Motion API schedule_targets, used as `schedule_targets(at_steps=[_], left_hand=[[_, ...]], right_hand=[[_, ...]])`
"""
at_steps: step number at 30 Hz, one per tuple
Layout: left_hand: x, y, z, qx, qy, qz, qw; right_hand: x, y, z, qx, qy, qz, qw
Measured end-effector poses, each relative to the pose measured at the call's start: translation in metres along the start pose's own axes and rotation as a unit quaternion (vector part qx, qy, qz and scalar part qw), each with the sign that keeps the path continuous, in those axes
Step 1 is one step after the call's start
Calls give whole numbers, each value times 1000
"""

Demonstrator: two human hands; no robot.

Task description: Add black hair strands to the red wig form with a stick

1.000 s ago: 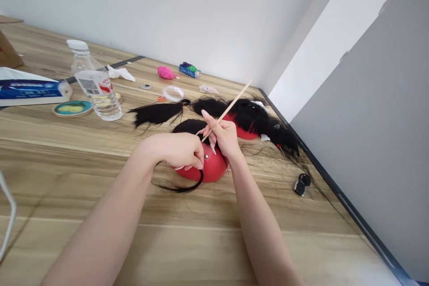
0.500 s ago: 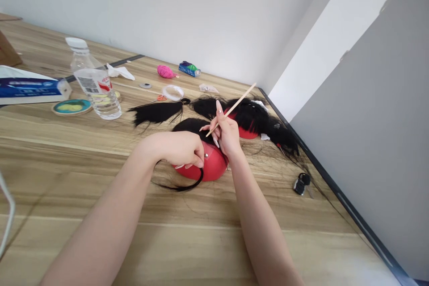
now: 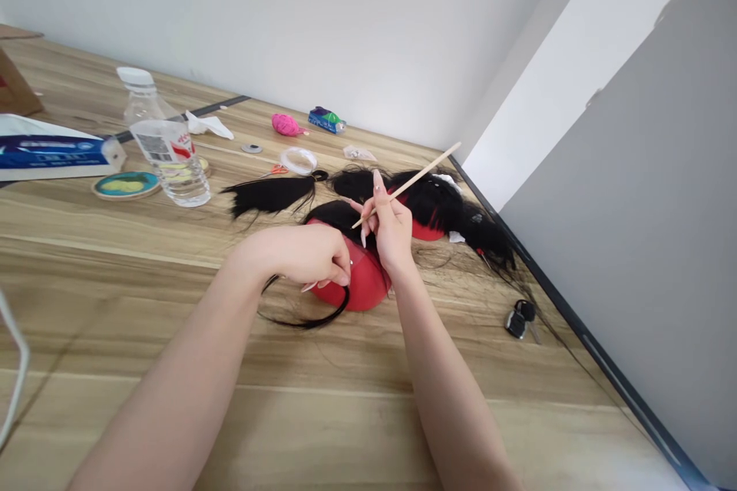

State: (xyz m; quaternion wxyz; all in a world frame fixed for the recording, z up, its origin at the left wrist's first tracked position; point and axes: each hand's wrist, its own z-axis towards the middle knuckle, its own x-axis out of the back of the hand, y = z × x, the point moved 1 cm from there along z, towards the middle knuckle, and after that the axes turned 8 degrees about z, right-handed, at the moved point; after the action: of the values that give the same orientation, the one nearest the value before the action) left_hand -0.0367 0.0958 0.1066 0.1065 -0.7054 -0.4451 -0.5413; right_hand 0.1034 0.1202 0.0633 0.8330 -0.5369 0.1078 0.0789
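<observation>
A rounded red form (image 3: 365, 285) rests on the wooden table before me, with black hair (image 3: 334, 216) over its far side. At its left side my left hand (image 3: 319, 257) is closed, pinching a lock of black hair (image 3: 323, 320) that curves down and left toward the tabletop. My right hand (image 3: 392, 234) grips a thin wooden stick (image 3: 429, 171) slantwise over the form. The stick's lower end points down-left toward the hair; whether it touches cannot be made out. A tied bundle of black hair (image 3: 270, 196) lies beyond my left hand.
Behind to the right sits another red form (image 3: 427, 232) under black hair (image 3: 441, 203). Keys (image 3: 519, 317) lie at right. A water bottle (image 3: 168, 153), a round coaster (image 3: 127, 184) and a tissue pack (image 3: 54, 153) stand left. Pink yarn (image 3: 285, 124) and a white ring-shaped roll (image 3: 299, 160) lie farther back.
The stick's upper end has swung to the right and it lies a little flatter. My right hand has turned slightly. My left hand still pinches the lock in nearly the same place.
</observation>
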Motion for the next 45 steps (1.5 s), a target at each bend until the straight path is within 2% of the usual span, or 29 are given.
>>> schedule_targets(at_steps=[5, 10, 13, 16, 20, 22, 24, 27, 31, 34, 36, 39, 42, 45], left_hand=[[0, 0, 2, 9, 7, 1, 1000], [0, -2, 1, 8, 19, 12, 1000], [0, -3, 0, 3, 17, -5, 1000], [0, -3, -2, 6, 24, -11, 1000], [3, -3, -5, 11, 31, -11, 999], [4, -3, -7, 12, 33, -9, 999], [5, -4, -9, 14, 35, -6, 999], [6, -9, -12, 18, 42, -6, 999], [9, -18, -21, 34, 63, -20, 997], [12, -25, -29, 60, 91, -11, 994], [14, -27, -33, 75, 117, 6, 990], [18, -25, -40, 91, 157, 7, 983], [22, -16, -48, 114, 191, -9, 975], [25, -5, -56, 104, 226, -30, 968]], right_hand=[[5, -8, 3, 15, 28, -32, 999], [24, -3, 12, -12, 35, -76, 996], [38, 0, 15, -28, 51, -138, 989], [53, -1, 17, -43, 65, -233, 969], [71, -4, 19, -27, 73, -392, 917], [74, -5, 21, -17, 79, -408, 909], [70, -5, 21, -22, 76, -368, 926], [51, -6, 17, -21, 53, -317, 947], [20, -3, 5, -13, -22, -361, 932], [6, 3, -4, 9, -60, -414, 908], [3, 7, -6, 21, -73, -440, 895], [5, 10, -5, 26, -72, -441, 894], [7, 9, -4, 24, -74, -434, 897], [9, 7, -4, 26, -85, -434, 897]])
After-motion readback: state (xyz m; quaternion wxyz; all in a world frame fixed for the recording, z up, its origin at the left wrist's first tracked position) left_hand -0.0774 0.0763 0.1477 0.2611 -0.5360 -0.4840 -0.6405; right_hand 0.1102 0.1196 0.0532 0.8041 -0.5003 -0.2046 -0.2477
